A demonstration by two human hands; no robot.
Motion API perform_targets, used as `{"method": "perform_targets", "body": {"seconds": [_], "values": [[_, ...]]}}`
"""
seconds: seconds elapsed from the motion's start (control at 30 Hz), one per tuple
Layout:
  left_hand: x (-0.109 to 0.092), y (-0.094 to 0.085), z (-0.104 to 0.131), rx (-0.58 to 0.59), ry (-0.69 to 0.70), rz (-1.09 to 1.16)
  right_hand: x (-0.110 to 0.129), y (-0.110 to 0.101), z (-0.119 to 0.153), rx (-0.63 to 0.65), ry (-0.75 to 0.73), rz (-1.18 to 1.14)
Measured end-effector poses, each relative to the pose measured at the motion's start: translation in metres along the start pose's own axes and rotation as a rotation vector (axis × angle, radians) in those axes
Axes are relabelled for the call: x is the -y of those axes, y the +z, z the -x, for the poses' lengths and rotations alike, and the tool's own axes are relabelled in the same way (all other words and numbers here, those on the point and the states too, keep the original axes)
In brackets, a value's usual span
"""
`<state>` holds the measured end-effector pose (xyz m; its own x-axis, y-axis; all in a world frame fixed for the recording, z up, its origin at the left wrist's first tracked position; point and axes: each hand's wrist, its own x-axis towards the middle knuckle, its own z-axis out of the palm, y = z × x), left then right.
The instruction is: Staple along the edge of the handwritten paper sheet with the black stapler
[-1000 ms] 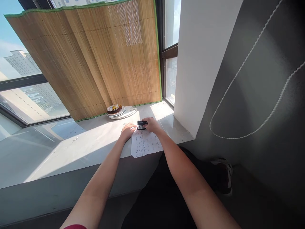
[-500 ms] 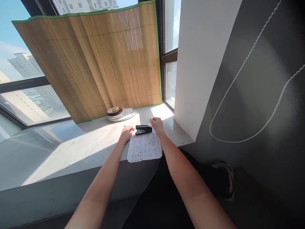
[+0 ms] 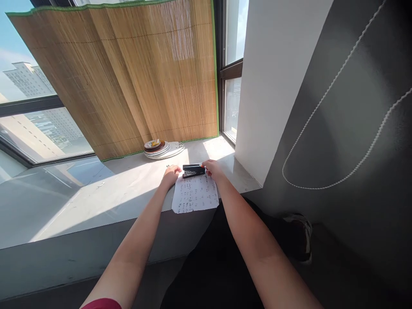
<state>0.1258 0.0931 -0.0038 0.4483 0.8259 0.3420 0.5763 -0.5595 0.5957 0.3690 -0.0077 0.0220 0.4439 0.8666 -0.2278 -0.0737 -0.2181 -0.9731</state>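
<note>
A black stapler (image 3: 193, 171) with an orange-red spot at its right end lies across the top of a white sheet of paper (image 3: 195, 196) covered in handwriting. Its upper arm is raised from its base at the left end. My right hand (image 3: 213, 168) is closed round the stapler's right end. My left hand (image 3: 172, 174) rests by the paper's upper left corner, its fingers curled together just left of the stapler. Whether they pinch anything is too small to make out. Beyond my left fingers, a tiny dark item lies on the sill.
The pale windowsill (image 3: 128, 189) carries a stack of plates (image 3: 157, 148) at the back, before a bamboo blind (image 3: 138, 81) with green edging. A white wall (image 3: 273, 77) stands to the right, with a beaded cord (image 3: 309, 124) hanging beyond. The paper's lower edge reaches the sill's front edge.
My right hand has lowered and closed onto the stapler's right end. The stapler's upper arm now stands more apart from its base. My left hand stays by the paper's corner; the view has tilted slightly.
</note>
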Motion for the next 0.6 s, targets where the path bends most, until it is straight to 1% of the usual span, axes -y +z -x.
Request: {"method": "perform_targets", "body": {"seconds": [0.07, 0.13, 0.2, 0.3, 0.33, 0.37, 0.43, 0.47, 0.5, 0.53, 0.6], "values": [[0.002, -0.001, -0.001, -0.007, -0.105, 0.134, 0.002, 0.000, 0.001, 0.013, 0.056, -0.022], [0.006, -0.001, -0.001, -0.032, -0.191, 0.220, 0.004, -0.002, 0.002, 0.031, 0.090, -0.039], [0.010, -0.001, -0.001, -0.072, -0.231, 0.259, 0.005, -0.004, 0.002, 0.044, 0.094, -0.049], [0.013, -0.003, -0.001, -0.131, -0.252, 0.324, 0.006, -0.007, 0.004, 0.030, 0.063, -0.060], [0.013, -0.004, -0.001, -0.149, -0.253, 0.343, 0.006, -0.008, 0.004, 0.005, 0.008, -0.052], [0.012, -0.005, -0.001, -0.166, -0.255, 0.359, 0.006, -0.008, 0.004, -0.025, -0.084, -0.029], [0.010, -0.008, 0.000, -0.197, -0.264, 0.380, 0.005, -0.007, 0.006, -0.056, -0.349, 0.074], [0.008, -0.010, 0.000, -0.209, -0.271, 0.404, 0.005, -0.006, 0.006, -0.035, -0.487, 0.150], [0.006, -0.011, 0.001, -0.218, -0.274, 0.445, 0.004, -0.004, 0.007, 0.014, -0.595, 0.234], [0.004, -0.012, 0.001, -0.228, -0.268, 0.507, 0.003, -0.002, 0.008, 0.084, -0.656, 0.317], [-0.002, -0.014, 0.002, -0.241, -0.228, 0.687, 0.002, 0.003, 0.009, 0.210, -0.677, 0.461]]}}
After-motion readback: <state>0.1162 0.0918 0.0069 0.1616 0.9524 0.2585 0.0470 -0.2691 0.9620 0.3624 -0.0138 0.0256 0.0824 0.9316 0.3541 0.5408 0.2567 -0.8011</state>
